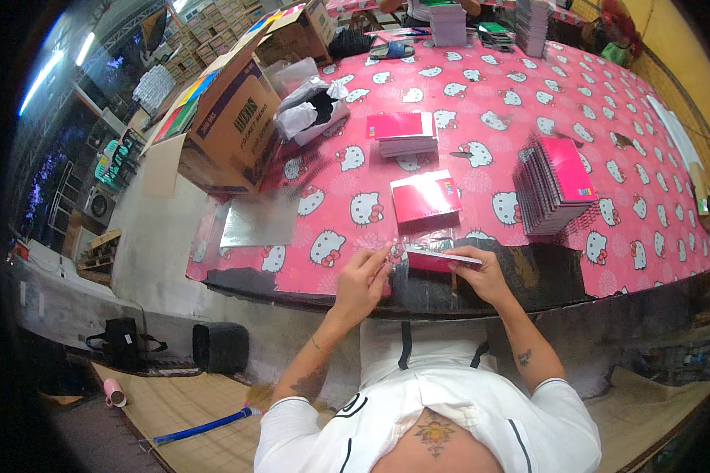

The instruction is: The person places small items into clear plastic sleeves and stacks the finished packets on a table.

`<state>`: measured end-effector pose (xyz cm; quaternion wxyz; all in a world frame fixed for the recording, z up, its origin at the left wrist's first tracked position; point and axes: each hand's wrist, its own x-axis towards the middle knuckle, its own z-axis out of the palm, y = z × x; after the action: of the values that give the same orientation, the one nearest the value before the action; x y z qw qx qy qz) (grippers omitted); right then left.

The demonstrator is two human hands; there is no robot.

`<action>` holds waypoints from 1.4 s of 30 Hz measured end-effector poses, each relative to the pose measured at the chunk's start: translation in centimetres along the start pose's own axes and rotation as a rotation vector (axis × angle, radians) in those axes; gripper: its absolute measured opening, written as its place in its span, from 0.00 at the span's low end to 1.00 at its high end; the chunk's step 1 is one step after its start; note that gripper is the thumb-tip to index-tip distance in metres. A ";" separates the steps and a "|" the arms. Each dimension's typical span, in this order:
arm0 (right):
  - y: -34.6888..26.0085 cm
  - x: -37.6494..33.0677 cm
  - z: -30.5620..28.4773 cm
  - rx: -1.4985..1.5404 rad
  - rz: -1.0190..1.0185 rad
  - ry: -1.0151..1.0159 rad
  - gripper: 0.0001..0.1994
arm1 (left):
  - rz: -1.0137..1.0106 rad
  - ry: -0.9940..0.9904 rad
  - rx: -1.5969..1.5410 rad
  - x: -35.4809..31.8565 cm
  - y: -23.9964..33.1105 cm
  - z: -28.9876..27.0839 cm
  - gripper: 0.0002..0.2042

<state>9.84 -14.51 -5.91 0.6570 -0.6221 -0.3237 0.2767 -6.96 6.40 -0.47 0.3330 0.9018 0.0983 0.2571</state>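
Observation:
My right hand (pixel 485 276) grips a small notebook (pixel 442 256), seen almost edge-on with a pink side below, close to the table's near edge. Left of it, my left hand (pixel 361 277) is closed, its thumb and fingertips pinched at the notebook's left end. Something thin and shiny shows at those fingertips, too small to make out. Clear plastic (pixel 430 239) lies just beyond the held notebook. Past that is a short stack of pink-covered notebooks (pixel 426 199), and farther off another pink-topped stack (pixel 404 134).
A taller stack of spiral notebooks (pixel 556 185) stands to the right. At left are an open cardboard box (pixel 229 126), a white plastic bag (pixel 312 110) and a silvery flat sheet (pixel 258 221). The pink patterned tablecloth (pixel 481 118) runs back towards another person and more stacks (pixel 448 25).

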 end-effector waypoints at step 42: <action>-0.5 0.2 0.1 0.039 -0.005 -0.023 0.10 | 0.198 -0.338 0.014 4.9 -1.4 0.3 0.12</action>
<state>9.90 -14.36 -5.37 0.6659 -0.6052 -0.3274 0.2884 -2.61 9.03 0.37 0.3117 0.9397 -0.0464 0.1328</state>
